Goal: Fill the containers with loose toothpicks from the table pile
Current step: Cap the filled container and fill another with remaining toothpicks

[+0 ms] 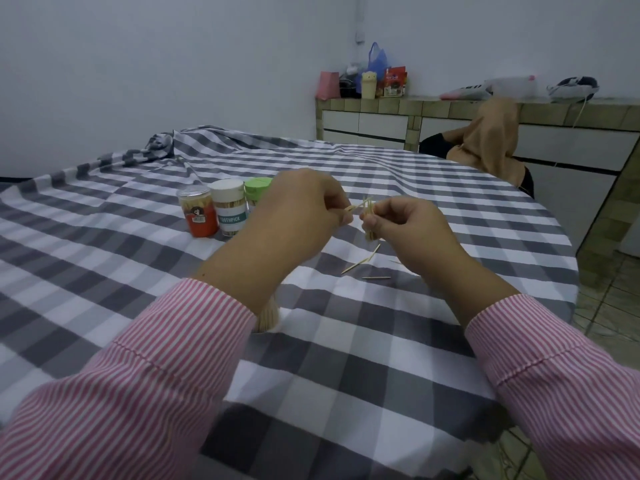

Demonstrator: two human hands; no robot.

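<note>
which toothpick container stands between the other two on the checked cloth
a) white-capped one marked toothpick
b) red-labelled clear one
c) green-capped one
a: the white-capped container marked toothpick stands between the red-labelled clear container and the green-capped container, which is partly hidden by the left hand.

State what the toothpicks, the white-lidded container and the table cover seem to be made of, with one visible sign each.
Toothpicks: likely wood or bamboo; pale tan, matt, thin sticks.
White-lidded container: probably plastic; clear glossy wall showing sticks inside, opaque white lid.
Table cover: woven fabric; grey and white checks, soft folds and wrinkles, no shine.
</note>
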